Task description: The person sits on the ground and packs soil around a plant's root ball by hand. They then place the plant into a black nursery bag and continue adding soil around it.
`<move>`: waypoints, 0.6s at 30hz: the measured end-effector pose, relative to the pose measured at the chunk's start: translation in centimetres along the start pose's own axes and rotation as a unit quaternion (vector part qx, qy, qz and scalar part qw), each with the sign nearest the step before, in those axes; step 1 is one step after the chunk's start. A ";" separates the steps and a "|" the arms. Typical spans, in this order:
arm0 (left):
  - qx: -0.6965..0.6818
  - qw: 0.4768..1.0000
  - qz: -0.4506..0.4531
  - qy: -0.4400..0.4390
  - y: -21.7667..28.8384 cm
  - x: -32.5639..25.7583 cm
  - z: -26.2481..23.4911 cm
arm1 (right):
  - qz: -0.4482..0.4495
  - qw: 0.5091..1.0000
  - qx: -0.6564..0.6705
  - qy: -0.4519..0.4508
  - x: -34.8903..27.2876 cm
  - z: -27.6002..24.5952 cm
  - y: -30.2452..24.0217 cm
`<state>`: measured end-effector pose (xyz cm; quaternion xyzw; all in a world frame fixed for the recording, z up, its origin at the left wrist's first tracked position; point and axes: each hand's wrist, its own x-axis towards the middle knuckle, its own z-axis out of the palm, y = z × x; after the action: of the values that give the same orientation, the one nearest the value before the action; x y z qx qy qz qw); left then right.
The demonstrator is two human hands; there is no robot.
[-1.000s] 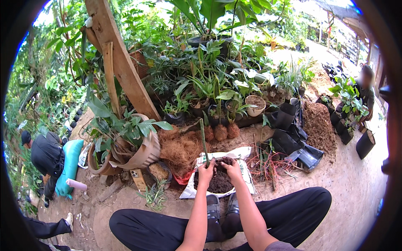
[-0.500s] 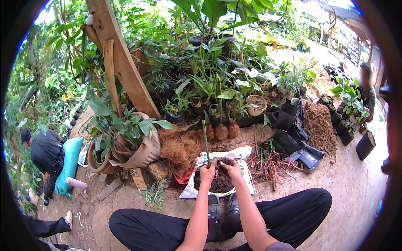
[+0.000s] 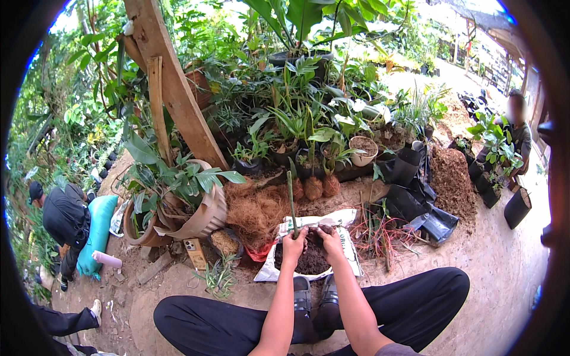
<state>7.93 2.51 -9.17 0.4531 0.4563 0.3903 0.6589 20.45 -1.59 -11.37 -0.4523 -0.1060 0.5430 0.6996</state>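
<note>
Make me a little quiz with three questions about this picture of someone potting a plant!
1. True or false: the left hand holds an upright green stem.
2. What does the right hand rest on? A) the dark soil B) a watering can C) a brick
3. Fill in: the soil lies on a white ____ spread on the ground.

Key: 1 true; 2 A; 3 sack.

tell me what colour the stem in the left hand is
Green. The head view shows the left hand holding the thin upright stem above the dark soil.
</note>
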 end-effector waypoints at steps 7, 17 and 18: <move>0.007 1.000 0.013 -0.017 -0.5 0.1 0.3 | -0.013 0.999 0.026 0.039 -0.1 -0.1 0.2; 0.022 1.000 0.000 -0.015 -1.1 0.3 0.2 | 0.002 1.000 0.005 0.028 -0.5 0.2 -0.3; 0.021 1.000 0.013 -0.014 -1.1 0.3 0.2 | 0.009 1.000 0.012 0.021 -0.8 0.4 -0.7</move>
<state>8.34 2.42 -10.30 0.4786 0.4488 0.3827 0.6504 20.37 -2.03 -10.33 -0.4562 -0.0804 0.5406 0.7022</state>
